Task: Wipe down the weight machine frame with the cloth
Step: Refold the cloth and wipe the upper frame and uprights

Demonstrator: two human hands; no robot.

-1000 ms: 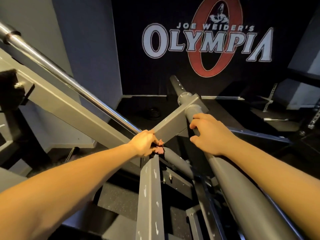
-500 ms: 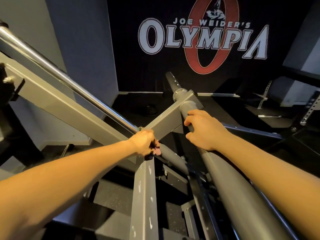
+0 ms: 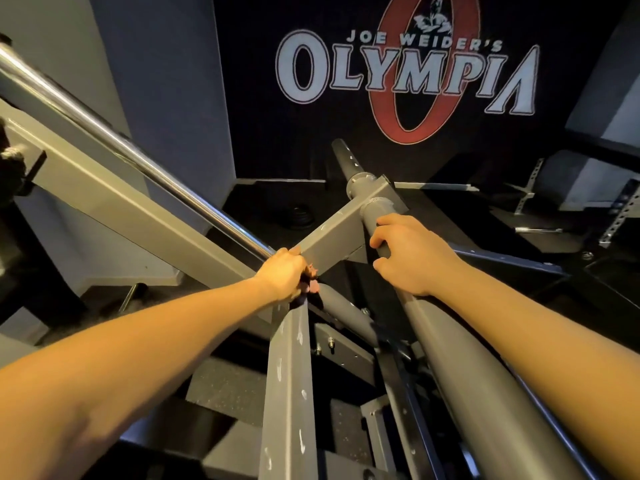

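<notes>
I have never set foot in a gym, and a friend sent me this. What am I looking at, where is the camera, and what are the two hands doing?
The camera sits on the person's head and looks forward and down, so both bare arms are the wearer's own. The grey painted metal is a weight machine frame, made of square beams that meet at a joint. The left hand grips a small reddish cloth, mostly hidden in the fist, right at that joint. The right hand curls round a thick round tube, probably to steady the person. A chrome bar slants at the left, and an Olympia banner hangs on the far wall.
</notes>
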